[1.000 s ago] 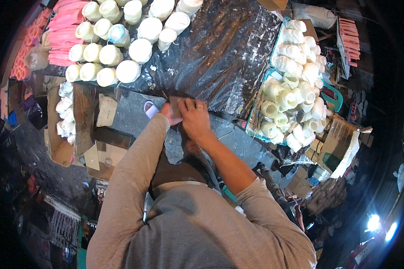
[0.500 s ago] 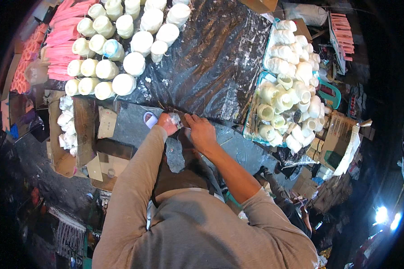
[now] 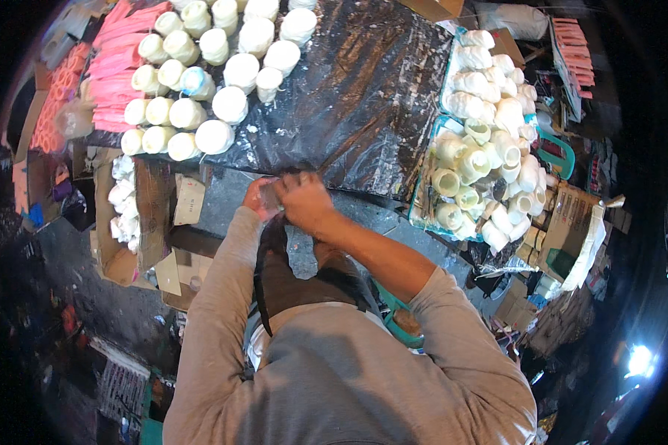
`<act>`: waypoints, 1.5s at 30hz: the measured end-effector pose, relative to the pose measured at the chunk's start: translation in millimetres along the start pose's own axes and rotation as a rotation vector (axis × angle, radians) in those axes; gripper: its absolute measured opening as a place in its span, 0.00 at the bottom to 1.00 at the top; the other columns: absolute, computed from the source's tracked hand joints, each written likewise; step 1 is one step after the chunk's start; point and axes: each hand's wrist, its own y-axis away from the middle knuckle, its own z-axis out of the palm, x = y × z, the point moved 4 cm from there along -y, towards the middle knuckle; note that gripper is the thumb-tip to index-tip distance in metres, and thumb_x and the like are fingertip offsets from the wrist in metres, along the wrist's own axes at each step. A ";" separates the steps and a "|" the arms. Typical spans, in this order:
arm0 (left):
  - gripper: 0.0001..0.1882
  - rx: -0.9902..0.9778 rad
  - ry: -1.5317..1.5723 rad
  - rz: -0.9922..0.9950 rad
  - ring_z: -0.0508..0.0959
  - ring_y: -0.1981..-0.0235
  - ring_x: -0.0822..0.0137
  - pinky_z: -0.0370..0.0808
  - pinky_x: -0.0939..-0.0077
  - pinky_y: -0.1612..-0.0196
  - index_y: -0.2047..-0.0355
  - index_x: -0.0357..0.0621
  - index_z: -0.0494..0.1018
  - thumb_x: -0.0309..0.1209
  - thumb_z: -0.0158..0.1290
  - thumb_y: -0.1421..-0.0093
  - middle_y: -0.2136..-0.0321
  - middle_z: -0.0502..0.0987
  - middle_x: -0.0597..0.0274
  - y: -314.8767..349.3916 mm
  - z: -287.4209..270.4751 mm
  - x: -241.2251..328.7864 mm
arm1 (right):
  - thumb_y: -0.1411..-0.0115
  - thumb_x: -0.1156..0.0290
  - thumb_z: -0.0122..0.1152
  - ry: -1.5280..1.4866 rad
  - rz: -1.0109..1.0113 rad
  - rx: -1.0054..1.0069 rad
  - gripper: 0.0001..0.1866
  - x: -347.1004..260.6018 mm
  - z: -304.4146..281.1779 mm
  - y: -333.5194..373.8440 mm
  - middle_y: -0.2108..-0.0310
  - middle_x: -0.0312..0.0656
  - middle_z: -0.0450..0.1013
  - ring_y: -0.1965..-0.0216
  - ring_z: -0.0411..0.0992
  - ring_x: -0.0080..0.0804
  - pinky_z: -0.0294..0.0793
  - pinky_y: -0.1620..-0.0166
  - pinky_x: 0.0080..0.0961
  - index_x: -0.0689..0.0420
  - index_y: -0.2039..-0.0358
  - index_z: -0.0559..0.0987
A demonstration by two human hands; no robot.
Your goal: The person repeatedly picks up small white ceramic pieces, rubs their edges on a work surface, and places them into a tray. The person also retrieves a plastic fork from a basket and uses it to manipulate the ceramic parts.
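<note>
A broad desk draped in wrinkled black plastic sheeting spreads before me, pale smears along its right side. At its right end, turquoise-edged trays hold a heap of hollow, off-white, cup-shaped pieces. Rows of cream-coloured, rounded cylinders fill the desk's upper left, 1 of them marked blue on top, beside a stack of long pink strips. Below, at left, white lumpy pieces sit in an open brown cardboard box.

My 2 bare hands meet just off the desk's near edge, above my legs. My right hand, blurred, grips a small, flat, grey-brown piece set between both palms. My left hand curls against the other side of that piece; whether it grasps anything more, I cannot tell.
</note>
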 end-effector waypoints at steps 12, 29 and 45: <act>0.14 -0.344 0.140 -0.016 0.83 0.54 0.49 0.77 0.44 0.45 0.57 0.43 0.79 0.37 0.50 0.36 0.59 0.84 0.50 -14.4 -53.5 48.4 | 0.36 0.63 0.53 -0.033 -0.091 -0.051 0.17 -16.3 -29.6 -42.2 0.58 0.51 0.79 0.50 0.76 0.58 0.73 0.49 0.61 0.59 0.53 0.81; 0.24 -0.154 0.255 -0.428 0.73 0.42 0.29 0.66 0.35 0.32 0.47 0.18 0.68 0.32 0.41 0.33 0.48 0.75 0.28 -29.5 29.2 -92.0 | 0.37 0.73 0.51 -0.044 0.875 0.071 0.12 183.1 -43.9 94.0 0.62 0.50 0.80 0.66 0.81 0.55 0.80 0.63 0.52 0.51 0.56 0.80; 0.22 -0.284 0.141 -0.500 0.75 0.41 0.40 0.68 0.44 0.33 0.48 0.24 0.72 0.34 0.43 0.32 0.45 0.76 0.35 -70.9 68.6 -163.7 | 0.37 0.69 0.52 -0.114 0.740 0.071 0.08 154.8 -33.6 95.2 0.63 0.51 0.81 0.62 0.81 0.54 0.80 0.60 0.55 0.54 0.64 0.81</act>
